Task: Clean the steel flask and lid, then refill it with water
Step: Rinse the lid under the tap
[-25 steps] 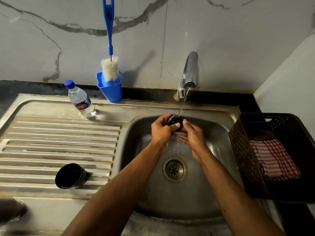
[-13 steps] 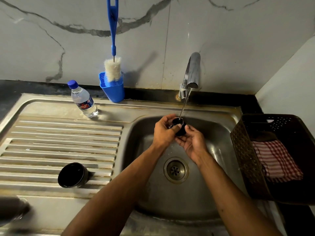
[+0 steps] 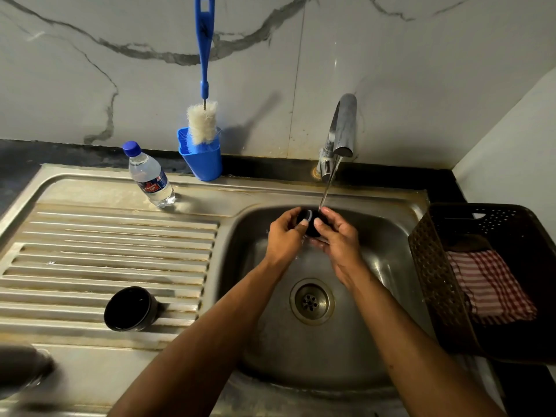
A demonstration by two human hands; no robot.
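Under the tap (image 3: 341,127), both forearms reached over the near rim of the sink (image 3: 376,203) and met in the thin stream of water. Left hand (image 3: 284,236) and right hand (image 3: 338,239) faced each other, fingers curled round a small black lid (image 3: 311,224), thumbs on its near face. Left of the tap, on the ribbed drainboard (image 3: 105,251), a black cup (image 3: 129,308) lay on its side; a water bottle (image 3: 149,176) and a blue brush holder (image 3: 201,155) stood nearer the wall. Right of the tap sat a dark basket (image 3: 433,272) holding a checked cloth (image 3: 490,284).
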